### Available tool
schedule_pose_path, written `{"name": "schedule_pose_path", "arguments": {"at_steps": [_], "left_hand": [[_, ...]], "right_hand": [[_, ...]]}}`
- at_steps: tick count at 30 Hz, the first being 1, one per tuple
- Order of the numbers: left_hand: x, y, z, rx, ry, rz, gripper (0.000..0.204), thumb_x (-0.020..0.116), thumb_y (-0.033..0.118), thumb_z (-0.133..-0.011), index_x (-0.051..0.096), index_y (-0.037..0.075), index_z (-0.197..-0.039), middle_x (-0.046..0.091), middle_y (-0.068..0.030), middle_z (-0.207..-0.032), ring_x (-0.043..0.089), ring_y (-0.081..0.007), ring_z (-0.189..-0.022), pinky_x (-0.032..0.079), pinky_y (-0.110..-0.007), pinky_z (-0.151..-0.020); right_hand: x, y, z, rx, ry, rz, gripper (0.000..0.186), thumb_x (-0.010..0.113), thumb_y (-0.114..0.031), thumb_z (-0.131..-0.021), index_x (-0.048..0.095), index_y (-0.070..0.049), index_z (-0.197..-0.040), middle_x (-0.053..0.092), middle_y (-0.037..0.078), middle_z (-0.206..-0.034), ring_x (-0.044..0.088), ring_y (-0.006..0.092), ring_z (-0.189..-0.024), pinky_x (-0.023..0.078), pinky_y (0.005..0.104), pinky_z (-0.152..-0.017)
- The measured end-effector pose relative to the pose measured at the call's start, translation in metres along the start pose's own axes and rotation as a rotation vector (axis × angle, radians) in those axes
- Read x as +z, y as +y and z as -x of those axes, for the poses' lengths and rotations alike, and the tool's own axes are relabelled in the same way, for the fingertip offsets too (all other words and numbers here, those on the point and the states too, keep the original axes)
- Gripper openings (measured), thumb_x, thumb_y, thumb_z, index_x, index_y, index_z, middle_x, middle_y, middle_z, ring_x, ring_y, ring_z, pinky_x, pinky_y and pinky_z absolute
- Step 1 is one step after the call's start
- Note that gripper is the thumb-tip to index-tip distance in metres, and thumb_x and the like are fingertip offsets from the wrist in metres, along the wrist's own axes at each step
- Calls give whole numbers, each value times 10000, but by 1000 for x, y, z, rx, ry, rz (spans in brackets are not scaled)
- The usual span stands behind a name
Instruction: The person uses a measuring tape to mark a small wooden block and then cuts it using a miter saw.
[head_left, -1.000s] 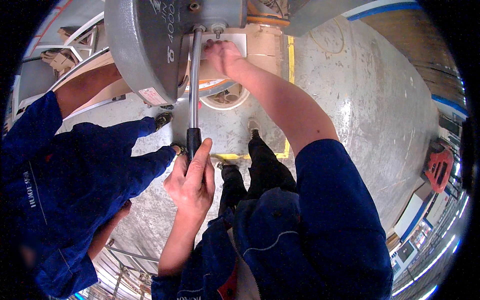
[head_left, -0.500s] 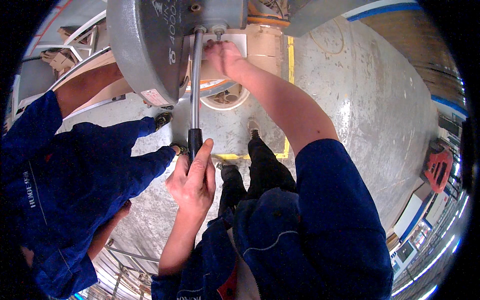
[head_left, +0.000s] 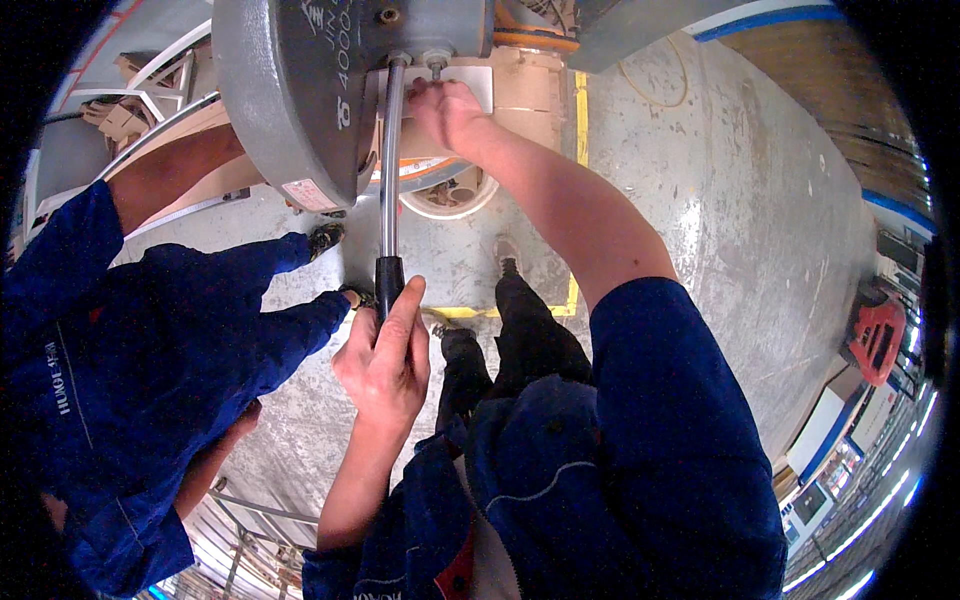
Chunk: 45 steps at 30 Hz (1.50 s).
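A heavy grey machine head [head_left: 280, 90] hangs at the top left of the view. From it a shiny metal lever [head_left: 391, 170] comes down toward me, ending in a black grip. My left hand [head_left: 383, 365] is wrapped round that grip, its thumb lying along it. At the top middle, my right hand [head_left: 447, 112] has its fingers curled in just below a small metal fitting [head_left: 436, 62] on the machine. Those fingers lie over a pale flat piece [head_left: 480, 88]; whether they grip anything I cannot make out.
Below the machine are a curved scale with an orange band [head_left: 430, 172] and a round white bin [head_left: 458, 200] with scraps. Close on my left stands a co-worker in dark blue [head_left: 180, 340], one arm reaching behind the machine. Yellow tape [head_left: 573, 240] marks the floor. Brown cardboard [head_left: 525, 85] lies beyond my right hand.
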<state>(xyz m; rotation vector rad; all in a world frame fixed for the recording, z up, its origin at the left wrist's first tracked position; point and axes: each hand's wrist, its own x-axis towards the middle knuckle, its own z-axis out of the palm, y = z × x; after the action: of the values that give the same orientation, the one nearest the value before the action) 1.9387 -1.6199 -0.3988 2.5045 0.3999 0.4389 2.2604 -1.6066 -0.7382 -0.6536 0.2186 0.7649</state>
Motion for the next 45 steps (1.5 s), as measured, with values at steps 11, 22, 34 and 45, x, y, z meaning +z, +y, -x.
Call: {"name": "schedule_pose_path", "arguments": {"at_steps": [11,22,34,45], "left_hand": [[2,-3,4,-11,1,7,416,719,-54,-828,749,99,-1214,553,-101,-696,521,-224,-542,433,-352,-481],[8,-6,2,9,-21,28,381,722,-56,-847,747,75,-1204,548,-106,-704,527,-218,-544,442,-352,-484],[7,-6,5,-9,-9,26,378,717,-56,-851,747,74,-1204,551,-108,-713,541,-221,-557,446,-358,-493],[12,-11,9,-14,-31,36,384,712,-46,-857,747,87,-1216,544,-109,-722,542,-226,-566,447,-357,-504]], "right_hand": [[36,-18,28,137,137,-188,215,444,-258,-1012,586,-98,-989,627,100,-879,624,240,-795,558,366,-679],[-48,3,-18,-436,-212,1245,258,397,-171,-1041,589,-20,-1126,620,143,-1079,581,270,-934,507,345,-870],[-43,11,-30,-365,-259,1452,274,413,-189,-1023,591,-73,-1197,621,123,-1264,607,284,-1084,512,364,-938],[-46,4,-29,-702,-236,1567,168,514,-169,-920,612,-142,-787,652,106,-755,649,342,-733,517,446,-693]]}}
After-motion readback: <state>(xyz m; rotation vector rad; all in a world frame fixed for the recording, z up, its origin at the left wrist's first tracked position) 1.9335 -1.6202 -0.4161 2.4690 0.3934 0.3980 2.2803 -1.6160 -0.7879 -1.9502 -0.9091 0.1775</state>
